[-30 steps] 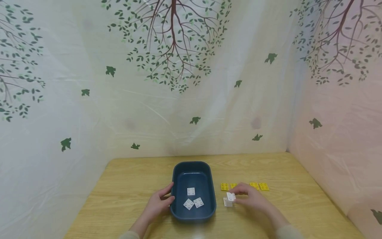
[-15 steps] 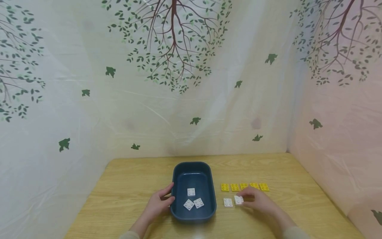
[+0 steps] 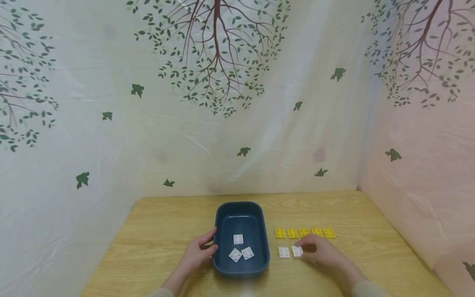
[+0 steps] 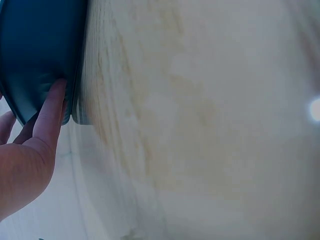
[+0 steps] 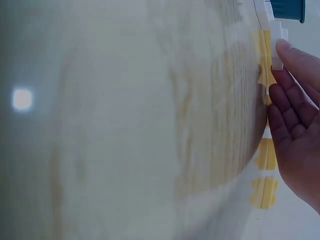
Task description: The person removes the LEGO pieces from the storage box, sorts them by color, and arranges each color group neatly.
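Note:
In the head view my left hand (image 3: 196, 255) holds the left side of a dark blue tray (image 3: 264, 231), its thumb at the rim. The left wrist view has a finger (image 4: 49, 112) of that hand lying against the tray's outer wall. Between thumb and fingertips my right hand (image 3: 320, 251) pinches a white toy brick (image 3: 297, 251) low over the table. Just left of it sits another white brick (image 3: 283, 252). In the right wrist view the pinched brick (image 5: 277, 59) shows beneath the thumb (image 5: 295, 55), the other fingers loosely bent.
Several yellow bricks (image 3: 292, 233) form a row behind the white ones, partly covered by the right hand. Inside the tray lie three white bricks (image 3: 238, 239). The wooden table (image 3: 167, 222) ends at a curtain (image 3: 208, 165) printed with trees and birds.
The right hand has moved right with its white brick, from above the other white brick to a spot beside it, and come down. The left hand and tray stay in place.

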The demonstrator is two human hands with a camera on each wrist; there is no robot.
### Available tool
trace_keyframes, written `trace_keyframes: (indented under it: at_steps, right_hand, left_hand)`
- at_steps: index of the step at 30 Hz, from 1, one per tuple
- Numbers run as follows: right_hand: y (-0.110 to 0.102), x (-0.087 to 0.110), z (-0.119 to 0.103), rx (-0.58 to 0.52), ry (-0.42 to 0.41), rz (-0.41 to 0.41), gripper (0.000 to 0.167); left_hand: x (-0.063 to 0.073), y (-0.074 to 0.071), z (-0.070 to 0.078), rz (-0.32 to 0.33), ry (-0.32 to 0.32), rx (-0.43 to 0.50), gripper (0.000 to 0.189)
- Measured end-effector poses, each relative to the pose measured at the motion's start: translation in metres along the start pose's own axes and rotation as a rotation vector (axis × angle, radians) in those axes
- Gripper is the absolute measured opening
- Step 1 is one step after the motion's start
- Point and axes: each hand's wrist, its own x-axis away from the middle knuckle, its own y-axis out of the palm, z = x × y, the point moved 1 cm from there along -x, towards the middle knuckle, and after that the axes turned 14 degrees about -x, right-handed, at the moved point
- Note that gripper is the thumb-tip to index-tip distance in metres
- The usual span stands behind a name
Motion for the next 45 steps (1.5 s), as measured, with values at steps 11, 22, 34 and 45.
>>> trace_keyframes:
  at_steps: [11, 22, 34, 45]
  right_hand:
    - [0.003, -0.001, 0.005, 0.023, -0.032, 0.006, 0.025]
    - [0.003, -0.002, 0.003, 0.123, -0.073, 0.0, 0.026]
    - [-0.001, -0.002, 0.002, -0.024, -0.012, 0.006, 0.031]
    - [-0.003, -0.008, -0.014, 0.091, -0.044, 0.023, 0.031]
  left_hand:
    - [0.0, 0.0, -0.001, -0.002, -0.006, 0.006, 0.058]
    - [0.001, 0.0, 0.001, -0.002, -0.019, -0.006, 0.058]
    - [0.002, 0.001, 0.002, -0.003, -0.02, -0.013, 0.059]
    - [0.001, 0.002, 0.001, -0.005, -0.011, 0.007, 0.058]
